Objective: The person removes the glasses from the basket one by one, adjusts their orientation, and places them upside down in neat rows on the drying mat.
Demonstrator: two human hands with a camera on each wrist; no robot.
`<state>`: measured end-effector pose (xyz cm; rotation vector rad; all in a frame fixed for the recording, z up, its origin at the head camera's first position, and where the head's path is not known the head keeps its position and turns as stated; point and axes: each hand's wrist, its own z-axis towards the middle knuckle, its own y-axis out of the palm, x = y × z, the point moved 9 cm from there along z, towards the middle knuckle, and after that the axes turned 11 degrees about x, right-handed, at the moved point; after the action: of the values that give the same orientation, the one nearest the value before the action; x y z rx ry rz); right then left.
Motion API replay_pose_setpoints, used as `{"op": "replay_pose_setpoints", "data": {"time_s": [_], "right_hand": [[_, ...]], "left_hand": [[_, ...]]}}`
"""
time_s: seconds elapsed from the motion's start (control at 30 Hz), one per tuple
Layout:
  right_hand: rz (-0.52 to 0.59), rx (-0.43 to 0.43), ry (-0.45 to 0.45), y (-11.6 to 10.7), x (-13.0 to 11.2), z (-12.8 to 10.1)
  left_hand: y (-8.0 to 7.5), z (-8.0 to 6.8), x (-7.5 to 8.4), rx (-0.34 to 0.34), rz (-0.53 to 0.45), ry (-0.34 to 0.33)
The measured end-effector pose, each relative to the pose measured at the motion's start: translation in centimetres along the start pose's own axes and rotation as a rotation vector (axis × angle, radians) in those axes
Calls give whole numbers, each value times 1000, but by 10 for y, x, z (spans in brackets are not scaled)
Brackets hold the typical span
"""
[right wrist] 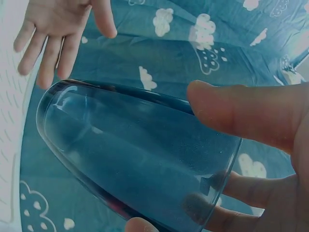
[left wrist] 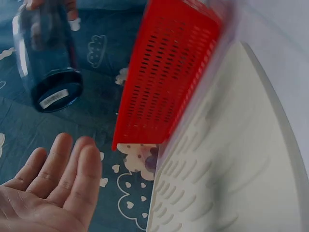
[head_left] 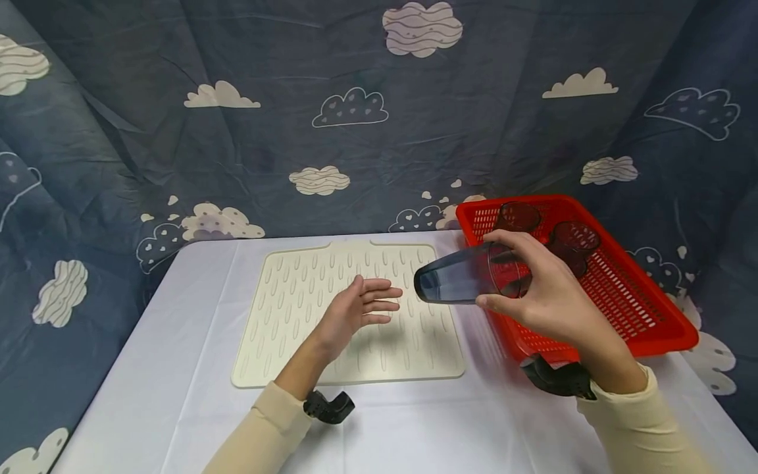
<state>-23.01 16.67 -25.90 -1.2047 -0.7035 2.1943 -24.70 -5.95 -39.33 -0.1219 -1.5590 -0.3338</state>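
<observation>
My right hand [head_left: 490, 270] grips a dark see-through tumbler [head_left: 453, 282] lying sideways in the air, base pointing left, between the red basket [head_left: 651, 329] and the cream ridged mat [head_left: 296, 303]. In the right wrist view the thumb [right wrist: 241, 113] lies on the tumbler [right wrist: 135, 154] near its rim. My left hand [head_left: 379, 297] hovers open over the mat, palm turned toward the tumbler's base, a short gap away and holding nothing. From the left wrist, the open palm [left wrist: 53, 188] sits below the tumbler's base [left wrist: 53, 92].
Two more dark tumblers [head_left: 518, 216] [head_left: 576, 237] stand inside the red basket at the table's right side. A white cloth [head_left: 177, 368] covers the table. A blue cloud-print curtain [head_left: 355, 105] closes in the back and both sides.
</observation>
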Motion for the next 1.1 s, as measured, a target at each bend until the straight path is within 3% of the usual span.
{"op": "replay_pose_setpoints", "data": {"time_s": [0.13, 0.43, 0.73, 1.1], "right_hand": [[12, 5, -50, 12, -6, 0], [90, -44, -74, 40, -15, -3], [152, -91, -80, 59, -17, -6], [206, -160, -49, 74, -12, -11]], "left_hand": [[2, -2, -1, 5, 51, -18], [2, -6, -4, -11, -13, -61], [6, -8, -9, -61, -38, -27], [5, -9, -18, 1, 0, -32]]}}
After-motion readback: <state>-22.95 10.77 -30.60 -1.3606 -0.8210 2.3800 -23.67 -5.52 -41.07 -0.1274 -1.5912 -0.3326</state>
